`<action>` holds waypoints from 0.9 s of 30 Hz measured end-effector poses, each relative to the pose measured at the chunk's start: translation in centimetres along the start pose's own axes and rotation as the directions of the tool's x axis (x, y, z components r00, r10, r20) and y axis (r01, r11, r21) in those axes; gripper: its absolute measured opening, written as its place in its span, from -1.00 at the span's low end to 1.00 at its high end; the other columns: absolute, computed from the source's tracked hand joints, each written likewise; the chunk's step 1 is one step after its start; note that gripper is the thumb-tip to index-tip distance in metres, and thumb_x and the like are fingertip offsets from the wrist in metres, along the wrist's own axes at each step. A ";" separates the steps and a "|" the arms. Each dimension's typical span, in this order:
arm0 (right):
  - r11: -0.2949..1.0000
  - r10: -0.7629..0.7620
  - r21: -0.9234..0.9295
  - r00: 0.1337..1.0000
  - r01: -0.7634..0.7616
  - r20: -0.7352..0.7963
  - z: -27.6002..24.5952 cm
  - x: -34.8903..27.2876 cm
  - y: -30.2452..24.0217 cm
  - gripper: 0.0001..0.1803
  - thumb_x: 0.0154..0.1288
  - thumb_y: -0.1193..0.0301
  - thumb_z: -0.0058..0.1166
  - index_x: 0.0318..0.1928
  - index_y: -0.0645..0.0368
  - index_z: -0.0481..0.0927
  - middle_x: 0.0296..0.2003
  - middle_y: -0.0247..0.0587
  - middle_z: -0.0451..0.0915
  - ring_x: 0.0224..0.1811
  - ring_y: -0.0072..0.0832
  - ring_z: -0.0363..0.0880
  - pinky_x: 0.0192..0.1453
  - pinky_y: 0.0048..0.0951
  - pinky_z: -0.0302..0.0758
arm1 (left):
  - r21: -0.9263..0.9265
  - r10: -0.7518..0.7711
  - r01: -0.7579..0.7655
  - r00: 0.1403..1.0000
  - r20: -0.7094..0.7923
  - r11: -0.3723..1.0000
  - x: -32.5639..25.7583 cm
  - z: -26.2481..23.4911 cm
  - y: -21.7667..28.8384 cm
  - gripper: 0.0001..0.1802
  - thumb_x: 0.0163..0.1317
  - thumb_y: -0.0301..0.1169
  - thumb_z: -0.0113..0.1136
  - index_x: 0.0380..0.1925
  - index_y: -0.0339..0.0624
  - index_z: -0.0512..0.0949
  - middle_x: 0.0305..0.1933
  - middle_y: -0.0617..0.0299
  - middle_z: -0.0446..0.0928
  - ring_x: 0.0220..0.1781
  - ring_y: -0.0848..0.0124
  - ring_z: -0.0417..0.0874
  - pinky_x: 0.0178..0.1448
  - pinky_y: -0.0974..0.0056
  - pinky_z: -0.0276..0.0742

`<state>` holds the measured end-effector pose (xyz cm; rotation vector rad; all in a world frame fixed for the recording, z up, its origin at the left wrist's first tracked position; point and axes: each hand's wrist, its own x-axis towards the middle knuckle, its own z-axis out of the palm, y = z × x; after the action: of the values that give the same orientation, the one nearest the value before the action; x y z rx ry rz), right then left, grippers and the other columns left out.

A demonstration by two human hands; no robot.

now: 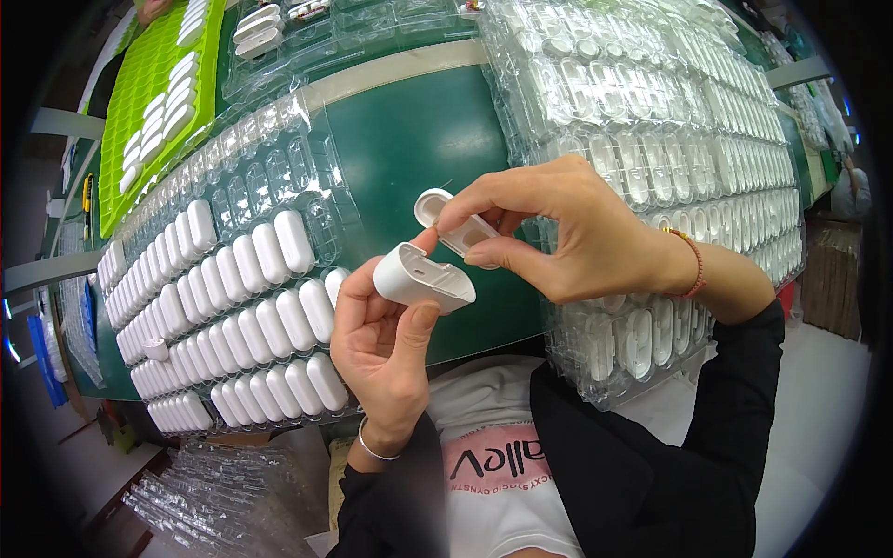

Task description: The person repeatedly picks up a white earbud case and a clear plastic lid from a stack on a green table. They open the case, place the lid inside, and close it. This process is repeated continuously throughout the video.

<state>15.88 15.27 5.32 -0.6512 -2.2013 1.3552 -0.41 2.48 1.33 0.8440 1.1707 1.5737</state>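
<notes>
Above the green worktop (pixel 409 139), both hands meet over the gap between two spreads of clear plastic trays. The left hand (pixel 386 349) holds a white oval case shell (pixel 420 276), thumb along its lower edge and fingertips behind, its open end turned up and to the right. The right hand (pixel 567 237) pinches a smaller white insert piece (pixel 456 223) between thumb and forefinger, one end rounded like a cup, its lower end almost touching the shell's mouth. Both grips are narrow and full: left closed on the shell, right closed on the insert.

To the left lies a clear blister tray (pixel 233 288) with rows of white shells standing in its pockets; its far pockets are bare. To the right a stack of clear trays (pixel 670 139) carries more white parts. A green tray (pixel 153 102) with a few white pieces sits at the far left.

Judging by the poses, the step in hand is mating insert to shell. That calls for lining the insert's long axis with the opening, keeping the shell steady, and pressing straight so it seats without skewing.
</notes>
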 end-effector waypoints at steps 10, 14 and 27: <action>0.999 -0.025 -0.033 1.000 0.024 -0.017 -0.1 -0.1 0.0 -0.70 0.10 0.64 0.23 -0.10 0.21 0.67 -0.27 -0.24 0.70 -0.37 -0.50 0.63 -0.23 -0.53 0.61 | -0.026 -0.013 0.013 1.000 0.007 1.000 0.0 0.2 0.0 -0.52 0.35 -0.35 0.20 0.14 -0.41 0.32 0.24 -0.23 0.45 -0.02 0.43 0.62 -0.06 0.38 0.55; 1.000 -0.025 -0.019 0.999 0.024 -0.036 0.0 -0.2 0.1 -0.71 0.11 0.63 0.23 -0.11 0.21 0.67 -0.27 -0.24 0.70 -0.35 -0.49 0.66 -0.19 -0.50 0.62 | -0.087 -0.034 0.038 0.998 0.047 0.996 0.0 -0.1 -0.1 -0.49 0.36 -0.31 0.18 0.17 -0.40 0.30 0.29 -0.24 0.40 0.02 0.42 0.62 -0.07 0.38 0.57; 0.991 -0.133 0.005 0.990 0.133 -0.057 0.3 0.1 0.9 -0.78 0.17 0.53 0.23 -0.13 0.21 0.64 -0.28 -0.15 0.70 -0.47 -0.40 0.64 -0.39 -0.48 0.53 | -0.218 -0.139 0.145 0.989 0.043 0.965 0.1 -0.7 -0.5 -0.51 0.42 -0.37 0.09 0.24 -0.40 0.27 0.10 0.04 0.48 0.02 0.38 0.61 -0.01 0.32 0.58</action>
<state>15.80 15.48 4.44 -0.5234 -2.1521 1.2627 -0.94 2.41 0.61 0.6201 0.9921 1.5360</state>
